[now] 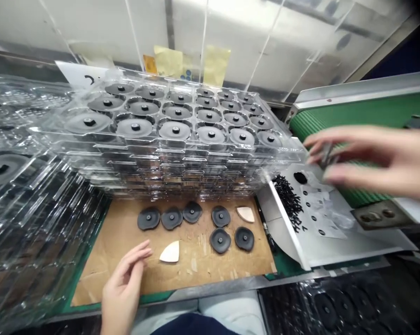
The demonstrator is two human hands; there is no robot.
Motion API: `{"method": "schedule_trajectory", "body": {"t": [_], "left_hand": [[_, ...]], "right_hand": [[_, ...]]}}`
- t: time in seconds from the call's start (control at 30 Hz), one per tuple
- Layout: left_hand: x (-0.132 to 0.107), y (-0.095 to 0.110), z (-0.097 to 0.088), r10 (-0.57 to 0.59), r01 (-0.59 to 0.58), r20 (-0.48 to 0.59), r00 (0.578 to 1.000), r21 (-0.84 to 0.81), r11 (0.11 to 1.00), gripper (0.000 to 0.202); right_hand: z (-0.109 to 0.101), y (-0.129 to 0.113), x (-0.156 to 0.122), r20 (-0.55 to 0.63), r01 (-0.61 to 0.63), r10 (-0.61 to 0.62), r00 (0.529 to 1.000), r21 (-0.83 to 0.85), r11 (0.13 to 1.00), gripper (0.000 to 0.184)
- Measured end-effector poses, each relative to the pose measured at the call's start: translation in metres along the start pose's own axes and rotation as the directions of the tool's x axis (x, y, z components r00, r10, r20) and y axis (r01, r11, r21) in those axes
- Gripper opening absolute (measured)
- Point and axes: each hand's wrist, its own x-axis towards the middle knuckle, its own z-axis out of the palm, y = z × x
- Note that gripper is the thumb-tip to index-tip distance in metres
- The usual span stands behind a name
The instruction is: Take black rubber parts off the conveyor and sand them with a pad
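Observation:
My left hand rests low over the brown cardboard, its fingers loosely stretched and holding nothing. Just right of its fingertips lies a white rounded-triangle piece. My right hand, smeared by motion, is over the parts chute beside the green belt. Between its thumb and fingers is a small grey thing, too blurred to name. Several black round discs with a centre stud lie on the cardboard, among them one disc at left and another disc at right. A second white piece sits near them.
Behind the cardboard rises a stack of clear plastic trays, the top one filled with black discs. More clear trays stand at left. On the right are a metal chute with small black parts and a green conveyor belt.

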Motion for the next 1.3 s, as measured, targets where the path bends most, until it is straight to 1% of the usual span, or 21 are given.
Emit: {"method": "schedule_trajectory", "body": {"t": [0.03,0.07,0.1,0.13,0.2,0.23,0.27,0.37,0.43,0.47,0.57,0.67,0.73,0.77,0.8,0.83,0.9,0.93,1.0,1.13,1.3], "left_hand": [[-0.005,0.011,0.003,0.070,-0.069,0.039,0.997,-0.018,0.997,0.019],[-0.010,0.021,0.007,0.192,-0.188,0.100,0.976,-0.050,0.981,0.018],[-0.015,0.029,0.013,0.368,-0.355,0.177,0.913,-0.099,0.930,0.025],[-0.020,0.036,0.019,0.547,-0.521,0.267,0.793,-0.167,0.837,0.038],[-0.027,0.044,0.030,0.806,-0.774,0.294,0.513,-0.248,0.583,0.057],[-0.029,0.046,0.034,0.846,-0.826,0.319,0.427,-0.244,0.508,0.057],[-0.030,0.046,0.036,0.859,-0.850,0.336,0.386,-0.232,0.473,0.055],[-0.027,0.045,0.032,0.810,-0.830,0.433,0.395,-0.209,0.517,0.049],[-0.023,0.043,0.023,0.787,-0.803,0.470,0.401,-0.234,0.549,0.049],[-0.021,0.042,0.018,0.779,-0.788,0.478,0.407,-0.247,0.564,0.049],[-0.020,0.036,0.003,0.710,-0.700,0.510,0.485,-0.260,0.665,0.056],[-0.026,0.029,-0.010,0.577,-0.525,0.529,0.622,-0.265,0.809,0.066],[-0.031,0.024,-0.017,0.385,-0.281,0.471,0.793,-0.278,0.919,0.067],[-0.033,0.022,-0.019,0.214,-0.079,0.430,0.877,-0.311,0.947,0.066],[-0.034,0.020,-0.022,0.010,0.156,0.398,0.917,-0.382,0.911,0.063],[-0.033,0.019,-0.025,-0.191,0.381,0.399,0.897,-0.476,0.792,0.059],[-0.028,0.017,-0.031,-0.418,0.641,0.491,0.764,-0.649,0.409,0.059],[-0.024,0.017,-0.035,-0.434,0.676,0.546,0.717,-0.695,0.243,0.061],[-0.017,0.015,-0.042,-0.407,0.668,0.593,0.695,-0.742,0.058,0.062],[-0.013,0.017,-0.049,-0.375,0.631,0.595,0.711,-0.775,-0.033,0.062],[-0.015,0.027,-0.048,-0.433,0.591,0.548,0.716,-0.806,-0.041,0.063]], "right_hand": [[0.025,-0.012,-0.023,0.198,0.087,-0.103,0.975,0.087,0.992,0.058],[0.052,-0.023,-0.046,0.345,0.082,-0.152,0.926,0.210,0.974,0.054],[0.079,-0.031,-0.068,0.495,0.004,-0.176,0.851,0.328,0.945,0.052],[0.106,-0.037,-0.088,0.592,-0.137,-0.171,0.788,0.440,0.887,0.051],[0.151,-0.046,-0.121,0.703,-0.469,-0.189,0.686,0.625,0.624,0.056],[0.169,-0.050,-0.134,0.708,-0.565,-0.201,0.676,0.675,0.475,0.062],[0.183,-0.053,-0.145,0.709,-0.629,-0.201,0.675,0.697,0.346,0.064],[0.208,-0.065,-0.167,0.752,-0.746,-0.039,0.657,0.657,0.107,0.065],[0.218,-0.074,-0.173,0.796,-0.802,0.101,0.597,0.594,0.061,0.066],[0.221,-0.080,-0.174,0.801,-0.813,0.137,0.583,0.577,0.086,0.066],[0.232,-0.094,-0.165,0.724,-0.690,0.086,0.684,0.604,0.399,0.065],[0.242,-0.104,-0.149,0.653,-0.486,-0.038,0.757,0.600,0.636,0.060],[0.250,-0.105,-0.138,0.636,-0.417,-0.066,0.769,0.577,0.703,0.053],[0.256,-0.104,-0.134,0.615,-0.375,-0.061,0.786,0.554,0.744,0.049],[0.262,-0.102,-0.130,0.582,-0.330,-0.046,0.812,0.522,0.787,0.046],[0.269,-0.100,-0.128,0.543,-0.285,-0.030,0.839,0.486,0.826,0.043],[0.286,-0.096,-0.129,0.465,-0.199,-0.022,0.885,0.421,0.885,0.042],[0.295,-0.094,-0.130,0.436,-0.159,-0.035,0.899,0.401,0.902,0.041],[0.312,-0.094,-0.134,0.389,-0.094,-0.068,0.919,0.383,0.919,0.037],[0.329,-0.099,-0.128,0.294,-0.018,-0.100,0.951,0.374,0.927,0.032],[0.320,-0.114,-0.125,0.254,0.032,-0.154,0.955,0.425,0.905,0.028]]}}
